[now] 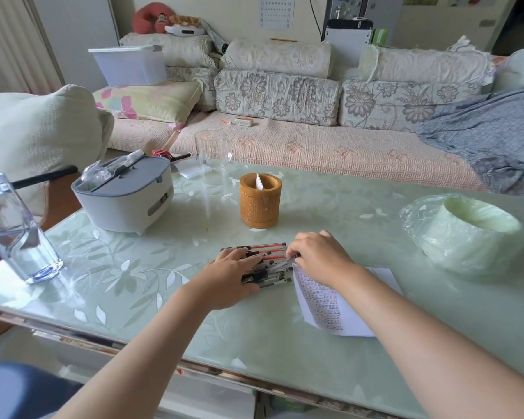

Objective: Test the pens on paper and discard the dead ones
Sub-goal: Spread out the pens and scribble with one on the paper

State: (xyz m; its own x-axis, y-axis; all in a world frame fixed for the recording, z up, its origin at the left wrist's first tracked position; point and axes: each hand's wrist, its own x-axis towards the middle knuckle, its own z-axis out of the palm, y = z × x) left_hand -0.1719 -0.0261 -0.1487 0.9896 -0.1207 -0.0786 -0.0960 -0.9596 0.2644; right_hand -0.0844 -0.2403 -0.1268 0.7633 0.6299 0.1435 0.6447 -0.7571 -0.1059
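left hand [230,279] flat on pens [270,278] | right hand [318,255] pinching pen [282,263] (above paper [330,309]) | holder [259,201] behind

A long sofa [315,149] with floral cushions [276,96] lines a pale wall [242,13] behind a glass tabletop [133,267] patterned with leaves; a blue blanket [490,131] lies at its right end in soft daylight.
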